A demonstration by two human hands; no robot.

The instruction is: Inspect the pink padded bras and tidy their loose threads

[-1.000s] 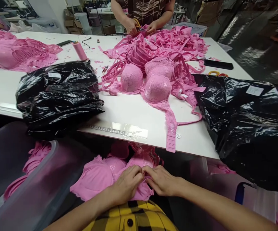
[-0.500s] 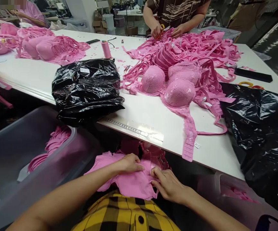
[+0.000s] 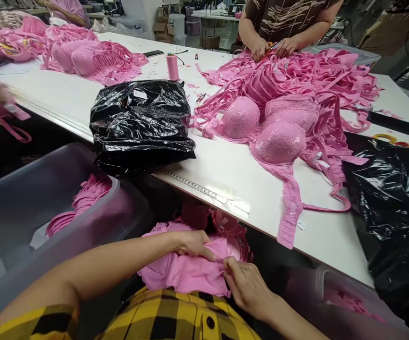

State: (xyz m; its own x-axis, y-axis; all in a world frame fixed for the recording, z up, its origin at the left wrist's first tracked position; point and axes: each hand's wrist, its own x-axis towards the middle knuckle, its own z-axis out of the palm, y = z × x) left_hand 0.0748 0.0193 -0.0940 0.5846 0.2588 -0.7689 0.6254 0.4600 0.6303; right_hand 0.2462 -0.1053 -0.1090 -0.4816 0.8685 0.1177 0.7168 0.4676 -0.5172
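Observation:
On my lap, below the table edge, lies a pink bra [image 3: 199,275], its smooth side mostly facing up. My left hand [image 3: 195,244] is closed on a fold of its fabric, thumb pointing right. Just right of it, my right hand [image 3: 246,283] pinches the bra's right edge between thumb and fingers. The fingertips of both hands are close together, and part of the left fingers is hidden. More pink bra cups [image 3: 227,224] lie behind it under the table edge.
A heap of pink bras [image 3: 284,141] covers the right of the white table [image 3: 211,163], between two black plastic bags [image 3: 142,125] [image 3: 398,189]. A grey bin [image 3: 117,193] stands at left, another bin [image 3: 319,283] at right. Across the table, a person's hands [image 3: 271,49] hold scissors.
My view has shifted, so the table things sit further right. The fabric in my hands is bunched differently, and my hands' fingertips have come closer together.

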